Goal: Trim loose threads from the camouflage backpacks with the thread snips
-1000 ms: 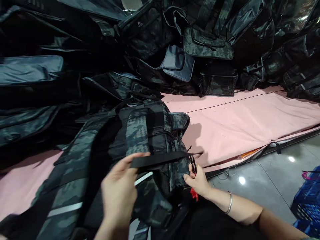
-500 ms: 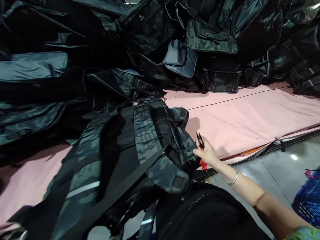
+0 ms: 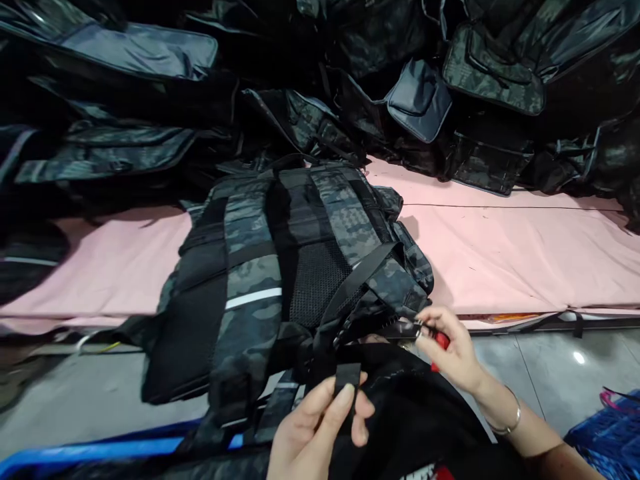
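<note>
A dark camouflage backpack (image 3: 320,247) lies on the pink-covered table, its shoulder straps facing up and its lower end toward me. My left hand (image 3: 320,420) is closed in front of it, pinching the end of a black webbing strap (image 3: 349,375) between thumb and fingers. To the right, beside the bag's lower corner, my right hand (image 3: 450,347) is closed around thread snips (image 3: 440,350) with a red part on the handle. The blades are partly hidden by the fingers and the dark bag. A silver bangle circles my right wrist.
Behind the backpack, many dark camouflage bags (image 3: 490,160) are piled along the pink-covered table (image 3: 510,260). A blue plastic basket (image 3: 610,433) stands on the grey tiled floor at right. A blue edge (image 3: 100,453) shows at lower left.
My left hand has come into view with the strap end pinched in it. My right hand, still holding the snips, has moved down and nearer. The view has shifted, showing more of the bag's lower end.
</note>
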`<state>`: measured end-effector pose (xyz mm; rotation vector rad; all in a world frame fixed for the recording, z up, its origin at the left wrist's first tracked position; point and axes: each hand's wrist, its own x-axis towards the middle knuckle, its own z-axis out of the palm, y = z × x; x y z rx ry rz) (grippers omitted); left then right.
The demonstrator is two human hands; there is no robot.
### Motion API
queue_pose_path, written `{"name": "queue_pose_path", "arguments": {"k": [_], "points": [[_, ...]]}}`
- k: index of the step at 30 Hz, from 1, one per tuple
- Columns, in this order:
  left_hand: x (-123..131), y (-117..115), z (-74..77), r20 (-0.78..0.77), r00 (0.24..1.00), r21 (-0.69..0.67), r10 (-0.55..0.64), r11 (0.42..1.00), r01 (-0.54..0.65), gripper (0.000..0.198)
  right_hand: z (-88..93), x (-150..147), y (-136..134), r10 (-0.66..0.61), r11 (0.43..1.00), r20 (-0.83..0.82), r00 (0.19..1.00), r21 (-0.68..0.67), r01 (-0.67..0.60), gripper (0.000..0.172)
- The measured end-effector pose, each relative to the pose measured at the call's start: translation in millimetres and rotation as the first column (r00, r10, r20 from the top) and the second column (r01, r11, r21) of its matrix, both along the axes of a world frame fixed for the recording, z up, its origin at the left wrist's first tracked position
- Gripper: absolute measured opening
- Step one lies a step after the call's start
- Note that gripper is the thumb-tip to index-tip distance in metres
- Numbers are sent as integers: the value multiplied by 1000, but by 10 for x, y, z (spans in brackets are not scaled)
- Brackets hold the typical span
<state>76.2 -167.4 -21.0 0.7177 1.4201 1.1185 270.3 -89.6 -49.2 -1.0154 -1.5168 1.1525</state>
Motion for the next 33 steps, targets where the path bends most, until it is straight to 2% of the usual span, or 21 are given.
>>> {"name": "queue_pose_path", "arguments": {"k": [2,3,9,14,20,26,28,33], "points": [[25,21,15,4,1000,4,0,1000,0,32,30,-55,-123,149,988,36,988,24,-150,22],[30,19,21,2,1000,8,-5,1000,5,31,43,-88,-156,180,982,56,982,51,-183,22],[50,-31,-34,-109,990,48,-87,995,92,27,113,-258,-166,172,945,131,976,256,-201,21],[59,-57,-67,-181,976,81,-120,987,136,26,137,-260,-149,148,900,168,975,386,-204,19],[92,-56,-30,-194,976,62,-94,992,108,25,75,-239,-136,112,891,166,980,420,-173,13],[53,15,-43,55,998,50,37,998,-40,26,64,-215,-154,93,941,169,981,306,-142,17],[58,21,-36,48,998,50,40,998,-43,26,67,-216,-156,94,941,181,979,306,-147,19],[84,-10,-35,-44,999,72,5,997,-2,25,42,-238,-126,83,894,192,978,420,-158,20]]}}
